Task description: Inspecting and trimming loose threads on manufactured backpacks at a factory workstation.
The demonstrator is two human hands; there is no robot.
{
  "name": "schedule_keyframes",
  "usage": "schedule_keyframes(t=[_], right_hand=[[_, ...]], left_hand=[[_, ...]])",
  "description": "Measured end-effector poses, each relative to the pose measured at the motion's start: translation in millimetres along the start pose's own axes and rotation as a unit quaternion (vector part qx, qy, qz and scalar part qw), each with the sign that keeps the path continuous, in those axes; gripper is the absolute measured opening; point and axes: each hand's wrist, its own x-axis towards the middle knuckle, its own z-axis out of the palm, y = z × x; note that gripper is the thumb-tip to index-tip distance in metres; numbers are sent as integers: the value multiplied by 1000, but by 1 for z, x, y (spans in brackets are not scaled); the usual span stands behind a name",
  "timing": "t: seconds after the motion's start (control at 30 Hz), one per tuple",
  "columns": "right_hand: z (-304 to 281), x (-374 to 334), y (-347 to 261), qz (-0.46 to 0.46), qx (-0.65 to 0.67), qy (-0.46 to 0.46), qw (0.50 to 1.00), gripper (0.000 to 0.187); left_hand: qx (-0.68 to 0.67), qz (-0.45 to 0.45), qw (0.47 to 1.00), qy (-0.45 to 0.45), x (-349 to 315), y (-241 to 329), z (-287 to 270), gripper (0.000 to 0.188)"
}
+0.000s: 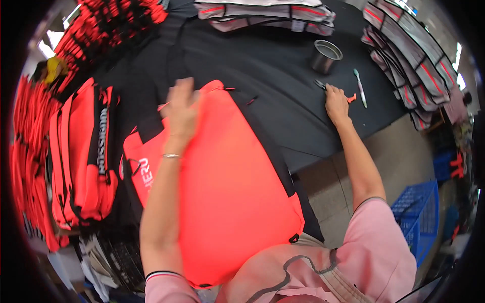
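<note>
Your right hand [336,103] had its fingers bent over a small metal-tipped tool [319,84]; its middle was covered, so I cannot tell whether you gripped it. Your left hand [183,108], blurred, had extended fingers over the upper part of a smooth neon-orange bag [230,177]; whether it held fabric was unclear. The bag lay on the black, creased tabletop [283,113], its lower end partly hidden by your pink shirt [376,235]. Beyond stood a shiny, round metal can [323,63].

The bag [232,187] is neon coral (black-trimmed), the tabletop [283,101] black, the basket [428,214] blue, seemingly latticed.
</note>
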Motion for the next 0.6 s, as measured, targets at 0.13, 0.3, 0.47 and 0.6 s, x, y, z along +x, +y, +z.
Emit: schedule_keyframes(t=[0.13, 0.3, 0.47, 0.6], right_hand=[[-14, -20, -29, 18, 68, -12, 997, 35], [-59, -26, -70, 8, 270, -38, 962, 24], [-64, -26, -163, -111, 425, -76, 895, 33], [-57, -22, -215, -94, 421, -128, 893, 31]], left_hand=[[230, 33, 966, -111, -59, 62, 40, 77], [183, 51, 979, -77, -114, 73, 38, 77], [196, 63, 978, -35, -116, 78, 40, 75], [146, 58, 987, -19, -117, 74, 40, 77]])
